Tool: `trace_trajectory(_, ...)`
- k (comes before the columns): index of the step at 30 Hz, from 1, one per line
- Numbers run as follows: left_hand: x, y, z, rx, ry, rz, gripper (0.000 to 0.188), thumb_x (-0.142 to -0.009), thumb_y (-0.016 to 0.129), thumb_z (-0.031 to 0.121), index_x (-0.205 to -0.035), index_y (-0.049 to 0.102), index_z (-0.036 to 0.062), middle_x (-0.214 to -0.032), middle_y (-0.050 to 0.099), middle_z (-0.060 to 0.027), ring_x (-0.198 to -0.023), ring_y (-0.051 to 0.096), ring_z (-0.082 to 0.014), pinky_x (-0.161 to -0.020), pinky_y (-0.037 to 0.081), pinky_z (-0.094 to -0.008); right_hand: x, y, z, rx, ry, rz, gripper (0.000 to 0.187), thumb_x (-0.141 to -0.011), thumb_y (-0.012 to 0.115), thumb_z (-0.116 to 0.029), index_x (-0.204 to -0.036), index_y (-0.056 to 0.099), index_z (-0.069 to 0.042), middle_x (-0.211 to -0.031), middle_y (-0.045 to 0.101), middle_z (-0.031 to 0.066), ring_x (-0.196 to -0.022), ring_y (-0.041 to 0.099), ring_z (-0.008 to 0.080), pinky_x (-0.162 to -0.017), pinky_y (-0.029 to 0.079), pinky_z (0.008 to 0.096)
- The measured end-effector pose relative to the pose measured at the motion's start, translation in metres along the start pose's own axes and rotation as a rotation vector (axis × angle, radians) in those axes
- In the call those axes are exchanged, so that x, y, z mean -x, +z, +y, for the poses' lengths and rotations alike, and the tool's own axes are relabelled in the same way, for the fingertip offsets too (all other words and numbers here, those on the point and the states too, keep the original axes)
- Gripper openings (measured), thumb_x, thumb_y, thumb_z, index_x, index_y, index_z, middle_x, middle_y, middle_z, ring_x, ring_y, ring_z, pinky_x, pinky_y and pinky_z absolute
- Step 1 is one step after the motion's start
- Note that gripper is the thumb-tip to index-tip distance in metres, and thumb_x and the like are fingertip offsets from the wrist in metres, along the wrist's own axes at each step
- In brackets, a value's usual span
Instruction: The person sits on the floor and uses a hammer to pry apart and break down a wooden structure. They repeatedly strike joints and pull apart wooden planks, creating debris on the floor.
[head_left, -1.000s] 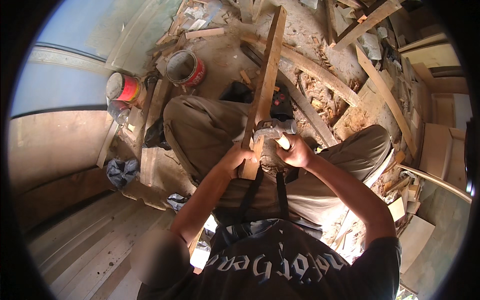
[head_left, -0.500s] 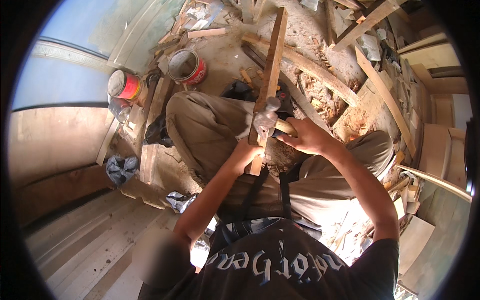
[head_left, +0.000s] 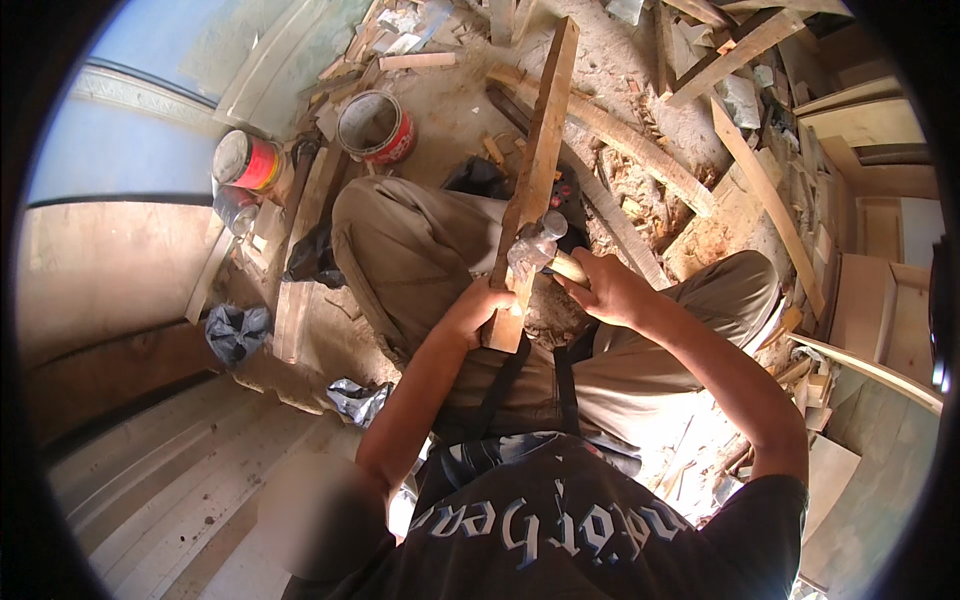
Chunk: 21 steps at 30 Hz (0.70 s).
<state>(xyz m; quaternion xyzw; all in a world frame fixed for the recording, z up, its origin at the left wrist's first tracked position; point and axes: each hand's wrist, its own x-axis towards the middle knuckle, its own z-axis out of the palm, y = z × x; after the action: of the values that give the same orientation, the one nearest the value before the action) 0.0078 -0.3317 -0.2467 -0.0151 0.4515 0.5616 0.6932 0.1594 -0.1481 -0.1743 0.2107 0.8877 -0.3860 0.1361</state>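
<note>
My left hand point(head_left: 480, 306) is closed around the near end of a long wooden beam point(head_left: 541, 150), which slants away from my lap toward the far side. In my right hand point(head_left: 608, 287) is a claw hammer point(head_left: 538, 244), gripped by its light wooden handle. The hammer's metal head lies against or just over the beam, a little beyond my left hand; whether its claw touches the wood I cannot tell. A nail, if there is one under the head, is hidden.
Beyond my left knee stands an open red can point(head_left: 376, 128). A red and yellow can point(head_left: 247, 162) lies tilted farther left. Loose planks point(head_left: 610, 135) and wood scraps litter the floor ahead and right. A crumpled dark plastic bag point(head_left: 238, 333) sits at the left.
The beam's near end and my left hand have shifted slightly left. The hammer head has turned a little and moved slightly nearer and right. Both hands keep their hold.
</note>
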Motion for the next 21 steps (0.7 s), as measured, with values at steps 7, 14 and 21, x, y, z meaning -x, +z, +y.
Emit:
trace_trajectory(7, 0.002, 0.006, 0.004, -0.1, 0.038, -0.028, 0.038, -0.073, 0.058, -0.001, -0.111, 0.055, 0.0001, -0.089, 0.061, -0.0064, -0.076, 0.061, -0.0152, -0.067, 0.05, -0.0297, 0.002, 0.038, 0.031, -0.237, -0.115, 0.192, 0.037, -0.078, 0.065, -0.009, -0.114, 0.059, -0.005, -0.081, 0.066, 0.0215, -0.071, 0.067, 0.0355, -0.063, 0.051, 0.0392)
trace_trajectory(14, 0.003, 0.01, 0.004, -0.195, 0.036, 0.021, 0.035, -0.072, 0.06, -0.002, -0.107, 0.055, -0.0002, -0.083, 0.059, -0.0041, -0.072, 0.058, -0.0132, -0.065, 0.048, -0.0284, -0.003, 0.061, 0.064, -0.31, -0.182, 0.118, 0.028, -0.078, 0.064, -0.008, -0.106, 0.065, -0.006, -0.072, 0.065, 0.0154, -0.063, 0.064, 0.024, -0.06, 0.049, 0.0355)
trace_trajectory(21, 0.002, 0.012, 0.004, -0.305, 0.026, 0.069, 0.039, -0.07, 0.062, -0.003, -0.108, 0.055, 0.0001, -0.085, 0.061, -0.0053, -0.073, 0.059, -0.0144, -0.067, 0.048, -0.0293, -0.009, 0.079, 0.073, -0.424, -0.304, 0.166, 0.032, -0.093, 0.059, -0.017, -0.122, 0.058, -0.005, -0.114, 0.065, 0.0113, -0.104, 0.06, 0.0211, -0.09, 0.046, 0.0331)
